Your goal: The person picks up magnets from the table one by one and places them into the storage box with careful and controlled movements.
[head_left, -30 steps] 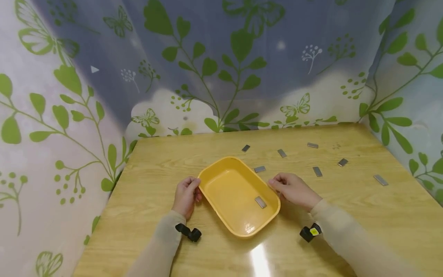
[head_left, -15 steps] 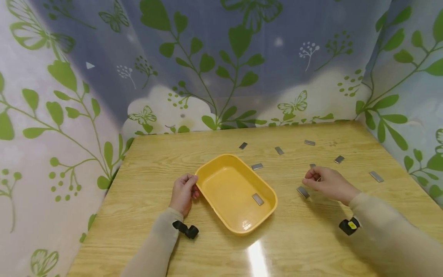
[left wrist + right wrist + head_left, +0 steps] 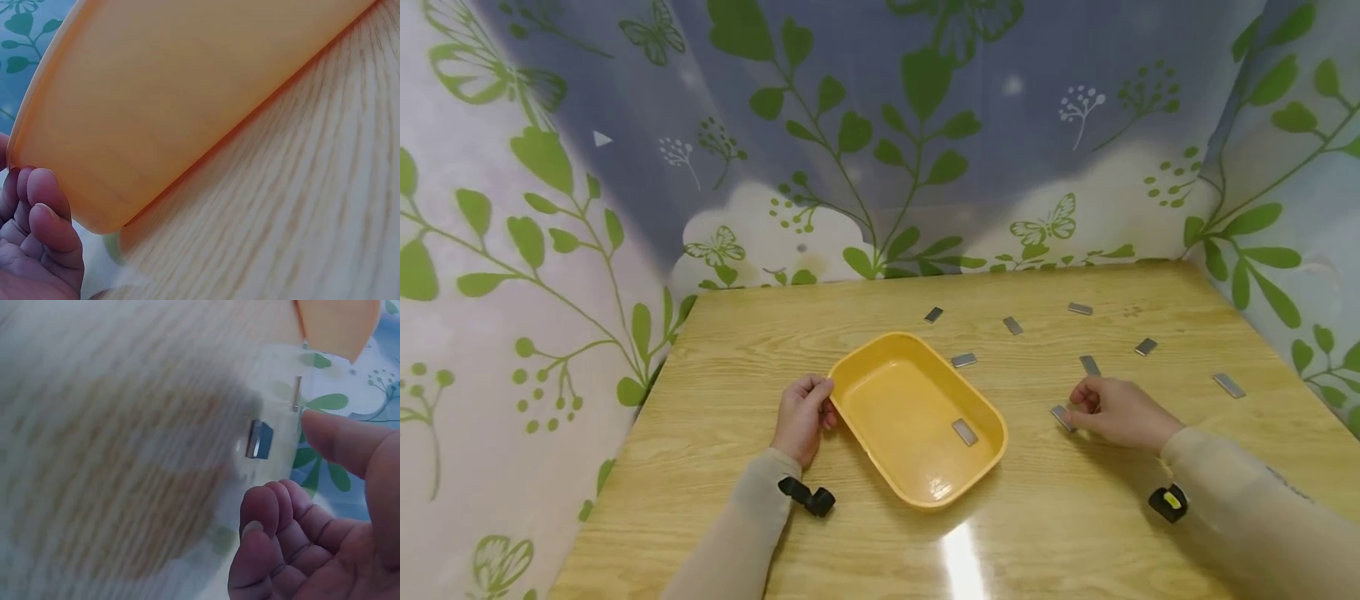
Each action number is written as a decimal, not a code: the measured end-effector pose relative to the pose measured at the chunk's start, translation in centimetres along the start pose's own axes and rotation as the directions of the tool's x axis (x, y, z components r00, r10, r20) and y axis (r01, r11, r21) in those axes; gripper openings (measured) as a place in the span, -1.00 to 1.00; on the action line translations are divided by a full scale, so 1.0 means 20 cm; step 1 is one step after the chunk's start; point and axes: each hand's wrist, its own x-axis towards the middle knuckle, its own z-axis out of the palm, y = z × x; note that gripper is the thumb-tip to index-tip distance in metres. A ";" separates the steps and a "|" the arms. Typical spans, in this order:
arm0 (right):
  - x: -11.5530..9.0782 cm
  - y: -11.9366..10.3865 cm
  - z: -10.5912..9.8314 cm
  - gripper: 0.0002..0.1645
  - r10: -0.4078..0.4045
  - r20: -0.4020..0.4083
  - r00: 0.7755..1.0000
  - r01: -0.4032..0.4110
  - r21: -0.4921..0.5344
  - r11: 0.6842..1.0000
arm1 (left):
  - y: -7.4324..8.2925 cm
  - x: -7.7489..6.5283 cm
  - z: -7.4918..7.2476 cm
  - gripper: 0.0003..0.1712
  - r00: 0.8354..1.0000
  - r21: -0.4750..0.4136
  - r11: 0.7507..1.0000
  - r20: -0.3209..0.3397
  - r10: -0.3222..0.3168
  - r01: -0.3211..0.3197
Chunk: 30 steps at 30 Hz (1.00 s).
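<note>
Right now a small grey piece (image 3: 1060, 416) is lying on the desk (image 3: 1060, 525) just left of my right hand (image 3: 1123, 412), by the thumb tip. That hand is holding nothing: thumb and fingers are standing apart, probably leaving a gap for taking the piece by its edges. Whether skin is actually meeting it, I cannot tell, since the hand is covering part of it. Just beyond those fingers a second piece (image 3: 1088, 364) is lying, partly hidden behind them.

Farther left, the yellow tray (image 3: 895, 417) is sitting slantwise between my hands, its open top facing up. A loose piece (image 3: 964, 432) is lying flat inside, on the side nearer my right hand. My left hand (image 3: 802, 417) is pinching the tray's left rim, fingers curling against the outer wall, presumably keeping the tray steady while leaving its mouth unobstructed.

Ahead of my right hand, a far piece (image 3: 1080, 308) and a dark piece (image 3: 1146, 347) are resting well apart; to its right, an outlying piece (image 3: 1228, 385) is lying alone. Such spacing is probably making each one easy to grasp singly. Beyond everything, a leafy curtain (image 3: 880, 167) is hanging behind the desk.
</note>
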 end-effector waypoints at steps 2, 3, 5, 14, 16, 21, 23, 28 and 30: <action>0.00 0.00 0.01 -0.61 -0.003 0.002 1.000 0.003 -0.012 1.000 | 0.00 0.00 0.00 -0.78 1.000 -0.006 1.000 -0.002 -0.002 0.002; 0.00 0.00 0.01 -0.61 0.003 0.006 1.000 -0.002 -0.013 1.000 | -0.01 0.00 0.00 -0.77 1.000 -0.009 1.000 -0.004 -0.003 0.002; 0.01 -0.01 0.02 -0.59 0.013 0.011 1.000 -0.012 -0.012 1.000 | -0.01 0.00 -0.01 -0.77 1.000 -0.013 1.000 -0.007 -0.001 0.001; 0.03 -0.02 0.05 -0.56 0.062 0.012 0.998 -0.061 -0.070 0.996 | 0.00 0.00 0.00 -0.76 1.000 0.000 1.000 -0.005 0.012 -0.012; 0.03 -0.01 0.05 -0.58 0.052 0.010 0.999 -0.051 -0.088 0.995 | -0.01 0.00 0.00 -0.77 1.000 -0.004 1.000 -0.007 0.005 -0.005; 0.02 -0.02 0.06 -0.65 0.029 0.004 1.000 -0.028 -0.116 0.993 | -0.01 0.00 0.00 -0.77 1.000 -0.010 1.000 -0.009 0.003 -0.003; 0.02 -0.02 0.06 -0.67 0.030 0.001 1.000 -0.029 -0.119 0.992 | -0.01 0.01 0.00 -0.75 1.000 -0.010 1.000 -0.007 0.003 -0.004; 0.02 -0.03 0.06 -0.74 0.045 0.003 0.999 -0.044 -0.106 0.993 | -0.01 0.01 -0.01 -0.69 1.000 -0.018 1.000 0.002 -0.003 0.003; 0.02 -0.03 0.06 -0.76 0.045 0.006 0.999 -0.044 -0.096 0.994 | -0.01 0.01 -0.01 -0.68 1.000 -0.016 1.000 0.001 -0.002 0.002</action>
